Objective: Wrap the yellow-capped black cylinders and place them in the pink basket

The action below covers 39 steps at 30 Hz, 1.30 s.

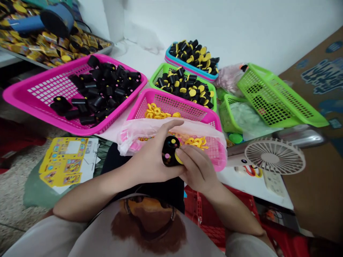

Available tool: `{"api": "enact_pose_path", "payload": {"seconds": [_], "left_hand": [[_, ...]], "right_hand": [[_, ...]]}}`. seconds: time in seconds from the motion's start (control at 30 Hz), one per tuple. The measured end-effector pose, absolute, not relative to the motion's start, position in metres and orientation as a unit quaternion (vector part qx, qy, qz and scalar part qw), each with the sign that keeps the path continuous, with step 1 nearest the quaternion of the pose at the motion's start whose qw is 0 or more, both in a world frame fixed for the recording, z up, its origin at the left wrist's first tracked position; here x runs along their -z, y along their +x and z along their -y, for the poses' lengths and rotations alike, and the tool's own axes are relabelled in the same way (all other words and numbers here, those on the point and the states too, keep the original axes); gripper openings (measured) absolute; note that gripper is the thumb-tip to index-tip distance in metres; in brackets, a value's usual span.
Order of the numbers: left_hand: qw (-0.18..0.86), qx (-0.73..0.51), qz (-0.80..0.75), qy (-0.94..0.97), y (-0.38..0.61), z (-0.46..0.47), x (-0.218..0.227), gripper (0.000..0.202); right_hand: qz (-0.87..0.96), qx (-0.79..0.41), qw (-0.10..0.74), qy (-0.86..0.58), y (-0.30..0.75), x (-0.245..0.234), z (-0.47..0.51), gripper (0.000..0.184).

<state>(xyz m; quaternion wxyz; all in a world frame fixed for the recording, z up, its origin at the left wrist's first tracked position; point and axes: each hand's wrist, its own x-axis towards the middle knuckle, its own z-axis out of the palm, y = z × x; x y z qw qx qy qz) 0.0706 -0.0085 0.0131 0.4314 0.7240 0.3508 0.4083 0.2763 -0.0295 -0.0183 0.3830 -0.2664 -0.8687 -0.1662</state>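
My left hand [150, 162] is curled around what looks like two small black cylinders [169, 142], their ends facing up with a yellow and a pink peg showing. The thumb and index finger spread around their far side. My right hand [199, 169] pinches a yellow round cap [179, 157] against the near edge of the black pieces. Whether the cap is attached to one of them I cannot tell. Just beyond both hands is a pink basket [171, 96] lined with a whitish plastic bag [211, 130], with yellow ring-shaped parts [197, 142] inside.
A larger pink basket [34, 107] at left holds black cylinders. Behind, a green basket [158, 73] and a blue-rimmed basket [168, 57] hold yellow-capped ones. A small fan [274, 157] stands right, near stacked green baskets [284, 92]. A yellow printed card [64, 160] lies lower left.
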Motion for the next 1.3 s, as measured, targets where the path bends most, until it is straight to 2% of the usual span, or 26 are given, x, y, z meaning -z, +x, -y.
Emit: {"api": "enact_pose_path", "payload": {"seconds": [0.2,0.37,0.47,0.57,0.63,0.67,0.77,0.83,0.9,1.0,1.1,1.3], "left_hand": [[0.457,-0.410,-0.364,0.700,0.070,0.017,-0.014,0.091],[0.439,-0.441,-0.362,0.694,0.068,0.016,-0.013,0.090],[0.441,-0.453,-0.357,0.687,0.065,0.012,-0.012,0.089],[0.446,-0.441,-0.350,0.696,0.061,0.011,-0.011,0.090],[0.460,-0.415,-0.338,0.709,0.060,0.012,-0.011,0.090],[0.470,-0.403,-0.326,0.714,0.059,0.013,-0.010,0.091],[0.483,-0.386,-0.300,0.726,0.057,0.015,-0.012,0.096],[0.460,-0.379,-0.301,0.744,0.056,0.015,-0.015,0.095],[0.422,-0.365,-0.312,0.769,0.054,0.013,-0.017,0.086],[0.372,-0.369,-0.326,0.787,0.052,0.011,-0.018,0.081],[0.367,-0.410,-0.327,0.768,0.047,0.010,-0.015,0.081],[0.351,-0.501,-0.379,0.694,0.029,0.008,-0.011,0.048]], "right_hand": [[0.872,0.190,0.380,-0.242,0.278,0.014,0.031,0.041],[0.890,0.133,0.369,-0.235,0.281,0.006,0.030,0.059],[0.878,-0.017,0.403,-0.259,0.285,0.005,0.029,0.063],[0.803,-0.162,0.476,-0.320,0.289,0.009,0.028,0.045],[0.746,-0.247,0.517,-0.339,0.290,0.013,0.026,0.026],[0.724,-0.300,0.521,-0.337,0.289,0.014,0.025,0.028],[0.673,-0.506,0.447,-0.301,0.284,0.016,0.022,0.064],[0.605,-0.637,0.372,-0.300,0.278,0.015,0.021,0.068],[0.519,-0.717,0.337,-0.320,0.271,0.015,0.022,0.066],[0.447,-0.751,0.345,-0.344,0.261,0.015,0.020,0.065],[0.468,-0.730,0.351,-0.353,0.259,0.012,0.015,0.065],[0.514,-0.659,0.383,-0.393,0.288,0.005,-0.007,0.053]]}}
